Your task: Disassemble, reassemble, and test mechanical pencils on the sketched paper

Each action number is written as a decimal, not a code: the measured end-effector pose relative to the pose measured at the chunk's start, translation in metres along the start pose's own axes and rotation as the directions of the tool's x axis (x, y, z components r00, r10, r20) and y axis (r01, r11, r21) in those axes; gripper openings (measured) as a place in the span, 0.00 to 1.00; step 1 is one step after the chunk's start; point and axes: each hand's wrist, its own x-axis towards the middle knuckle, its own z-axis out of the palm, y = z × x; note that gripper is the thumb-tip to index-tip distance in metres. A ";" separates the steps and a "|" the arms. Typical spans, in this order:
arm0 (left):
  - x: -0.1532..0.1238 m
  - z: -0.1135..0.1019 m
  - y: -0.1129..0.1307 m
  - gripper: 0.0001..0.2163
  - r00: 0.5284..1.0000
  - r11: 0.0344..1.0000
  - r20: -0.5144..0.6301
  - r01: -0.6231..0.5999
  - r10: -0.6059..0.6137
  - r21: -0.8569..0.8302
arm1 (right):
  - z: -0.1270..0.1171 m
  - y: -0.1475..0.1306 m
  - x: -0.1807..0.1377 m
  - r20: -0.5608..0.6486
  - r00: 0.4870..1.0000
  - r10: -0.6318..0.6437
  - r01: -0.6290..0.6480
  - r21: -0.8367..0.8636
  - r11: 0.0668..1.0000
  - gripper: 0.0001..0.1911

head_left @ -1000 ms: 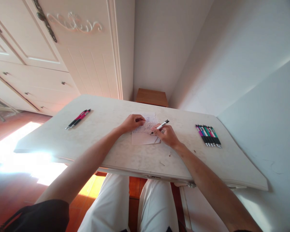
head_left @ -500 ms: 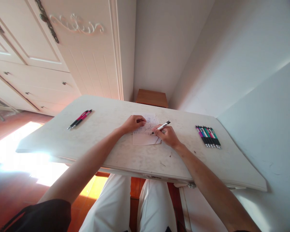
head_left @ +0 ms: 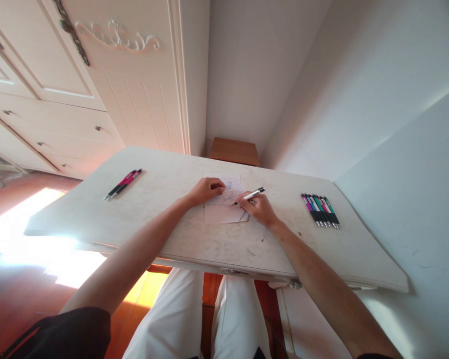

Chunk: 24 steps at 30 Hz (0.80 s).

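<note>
A small sheet of paper [head_left: 221, 213] covered in scribbles lies in the middle of a white table [head_left: 164, 239]. My right hand [head_left: 259, 208] grips a white pen [head_left: 251, 195] with a black tip, and the tip touches the paper. My left hand [head_left: 205, 190] rests on the paper's left edge with its fingers curled, pressing the sheet down.
Two pens [head_left: 122, 183], pink and black, lie at the table's far left. A row of several coloured pens [head_left: 321, 210] lies at the right. A cream wardrobe [head_left: 97, 75] stands beyond the table, a wooden stand [head_left: 235, 150] behind it, a white wall [head_left: 377, 99] at right.
The pen tip has shifted slightly over the paper as my right hand writes. My left hand stays in place on the sheet.
</note>
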 end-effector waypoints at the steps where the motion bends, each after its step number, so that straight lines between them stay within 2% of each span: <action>1: 0.000 0.000 0.000 0.10 1.000 1.000 0.000 -0.001 0.001 0.001 | 0.000 0.000 0.000 0.005 1.000 0.005 -0.005 0.009 1.000 0.20; 3: 0.000 0.000 0.000 0.10 1.000 1.000 0.001 0.002 -0.002 0.006 | 0.000 0.000 -0.001 -0.010 1.000 0.029 -0.029 0.033 0.999 0.20; 9: 0.000 0.000 0.001 0.10 1.000 1.000 0.013 0.001 -0.001 0.002 | -0.006 0.002 0.002 -0.215 0.975 0.060 -0.050 0.051 0.997 0.21; 11: 0.000 -0.001 0.002 0.10 1.000 1.000 0.011 0.001 -0.001 0.007 | -0.007 0.002 0.003 -0.205 0.976 0.079 -0.066 0.069 0.995 0.21; 17: 0.000 -0.001 0.004 0.11 1.000 1.000 0.011 0.011 -0.011 0.006 | -0.007 0.004 0.007 -0.150 0.976 0.160 -0.113 0.280 0.953 0.21; 24: 0.000 -0.001 0.003 0.10 1.000 1.000 0.019 0.016 -0.016 -0.004 | -0.011 0.015 0.011 -0.164 0.963 0.214 -0.150 0.333 0.931 0.22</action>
